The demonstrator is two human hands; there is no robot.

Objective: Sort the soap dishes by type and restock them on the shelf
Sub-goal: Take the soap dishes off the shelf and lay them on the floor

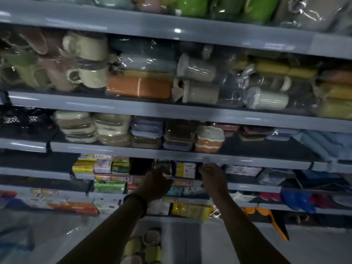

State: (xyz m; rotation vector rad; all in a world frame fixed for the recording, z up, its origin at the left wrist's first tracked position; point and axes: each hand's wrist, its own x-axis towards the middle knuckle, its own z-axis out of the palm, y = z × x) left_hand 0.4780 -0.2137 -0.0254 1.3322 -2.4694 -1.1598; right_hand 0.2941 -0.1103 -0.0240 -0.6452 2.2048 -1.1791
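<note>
Wrapped soap dishes [112, 128] in beige, brown, lilac and orange stand stacked on the third shelf [133, 150], with bare room at its right end. Both my arms reach up to the shelf below it. My left hand [157, 181] has curled fingers round a small dark wrapped soap dish [162, 165] just under that shelf's edge. My right hand [214, 177] is raised beside it with fingers curled at the same height; blur hides whether it holds anything. More yellow and brown dishes [144, 244] lie in a grey bin [171, 242] below my arms.
Wrapped mugs and tumblers [85, 60] fill the upper shelves. Boxed soaps [102, 165] and a yellow-blue box [185, 169] sit on the shelf by my hands. Lower shelves hold packets, blue bags [297, 200] and an orange tool [274, 225].
</note>
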